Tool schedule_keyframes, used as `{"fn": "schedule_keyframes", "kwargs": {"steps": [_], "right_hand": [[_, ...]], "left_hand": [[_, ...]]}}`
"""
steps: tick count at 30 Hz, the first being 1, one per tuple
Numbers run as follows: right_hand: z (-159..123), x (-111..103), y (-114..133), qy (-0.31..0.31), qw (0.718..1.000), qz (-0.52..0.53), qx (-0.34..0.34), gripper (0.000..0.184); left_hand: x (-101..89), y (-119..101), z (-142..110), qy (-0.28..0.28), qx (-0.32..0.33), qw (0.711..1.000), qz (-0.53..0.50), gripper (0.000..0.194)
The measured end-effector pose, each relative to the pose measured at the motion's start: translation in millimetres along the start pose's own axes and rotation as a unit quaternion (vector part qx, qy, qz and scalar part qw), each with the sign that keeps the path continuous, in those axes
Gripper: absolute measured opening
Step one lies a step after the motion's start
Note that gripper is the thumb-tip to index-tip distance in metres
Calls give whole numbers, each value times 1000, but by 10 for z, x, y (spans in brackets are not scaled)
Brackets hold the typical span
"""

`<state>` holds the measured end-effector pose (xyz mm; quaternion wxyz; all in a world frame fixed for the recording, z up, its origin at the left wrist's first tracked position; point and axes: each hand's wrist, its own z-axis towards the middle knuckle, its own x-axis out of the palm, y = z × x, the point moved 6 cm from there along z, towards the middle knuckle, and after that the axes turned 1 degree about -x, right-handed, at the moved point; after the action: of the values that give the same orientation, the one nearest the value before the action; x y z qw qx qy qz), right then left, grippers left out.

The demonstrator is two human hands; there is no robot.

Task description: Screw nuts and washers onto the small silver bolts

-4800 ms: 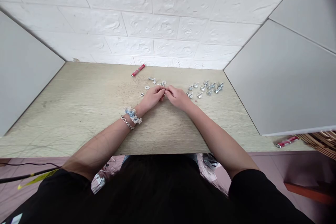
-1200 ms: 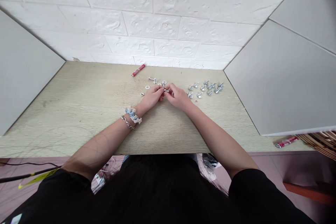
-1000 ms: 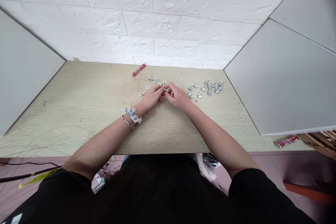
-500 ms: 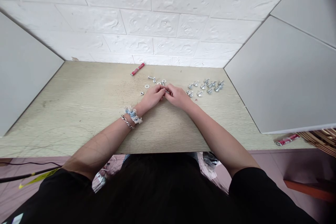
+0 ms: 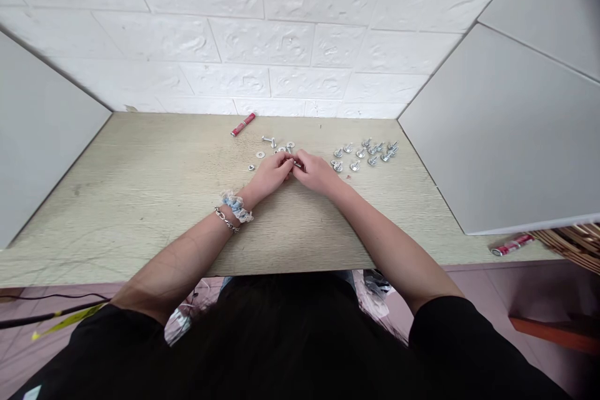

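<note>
Over the middle of the table, my left hand [image 5: 270, 176] and my right hand [image 5: 315, 172] meet at the fingertips. Both are closed in a pinch on a small metal bolt [image 5: 297, 164], mostly covered by the fingers. Just beyond the hands lie loose bolts [image 5: 273, 143] and flat washers [image 5: 260, 155]. A single nut [image 5: 252, 167] rests to the left of my left hand. To the right of my right hand stand several bolts fitted with washers [image 5: 360, 153], heads down and shanks up.
A red tube [image 5: 242, 124] lies near the white brick wall [image 5: 290, 40]. Grey panels [image 5: 469, 137] flank the wooden table [image 5: 159, 187] on both sides. Another red tube [image 5: 512, 245] and a wicker basket [image 5: 572, 242] are at the right front edge.
The view has shifted slightly. Both hands stay together at the same spot, with only small finger movement around the bolt.
</note>
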<state>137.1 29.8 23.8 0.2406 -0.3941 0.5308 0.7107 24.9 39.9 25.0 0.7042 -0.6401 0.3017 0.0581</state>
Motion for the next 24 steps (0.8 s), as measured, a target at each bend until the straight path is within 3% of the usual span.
{"fn": "schedule_keyframes", "kwargs": {"steps": [24], "right_hand": [[-1, -4, 4, 16, 999, 25, -26, 36]], "left_hand": [[-25, 20, 5, 4, -38, 989, -143, 17]]}}
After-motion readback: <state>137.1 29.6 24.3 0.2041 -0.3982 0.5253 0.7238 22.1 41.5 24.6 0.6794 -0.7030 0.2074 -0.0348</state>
